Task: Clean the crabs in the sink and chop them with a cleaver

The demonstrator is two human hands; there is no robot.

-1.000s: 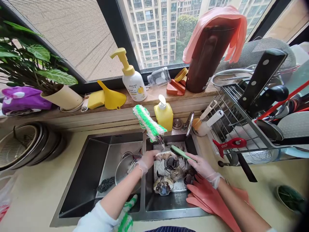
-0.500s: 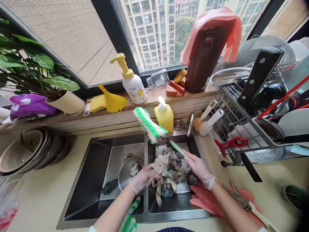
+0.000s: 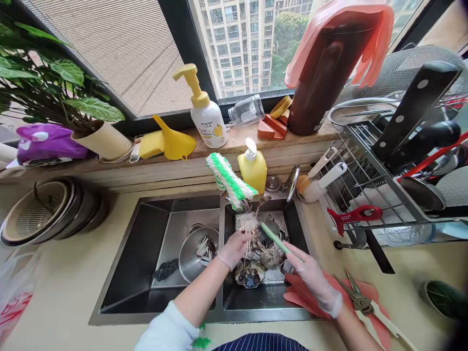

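Observation:
Both my hands wear clear gloves and are over the right sink basin (image 3: 270, 304). My left hand (image 3: 236, 247) pinches a pale crab body (image 3: 250, 223), its legs hanging down, below the tap end wrapped in a green-and-white cloth (image 3: 230, 180). Water seems to splash on the crab. My right hand (image 3: 305, 265) is closed round a slim green brush (image 3: 273, 237), whose far tip points at the crab; its bristles are too blurred to see. Crab shells (image 3: 250, 275) and other crab parts lie in the basin beneath.
In the left basin stands a metal bowl (image 3: 186, 261) with pale pieces, beside a dark scrubber (image 3: 166, 269). Pink gloves (image 3: 305, 297) and scissors (image 3: 361, 302) lie on the right counter. A dish rack (image 3: 365, 195) stands at right. Behind the sink is a yellow soap bottle (image 3: 253, 170).
My left hand has lifted the crab body up and away toward the tap. My right hand has shifted slightly down and right, with the brush still in it. The camera view has tilted slightly.

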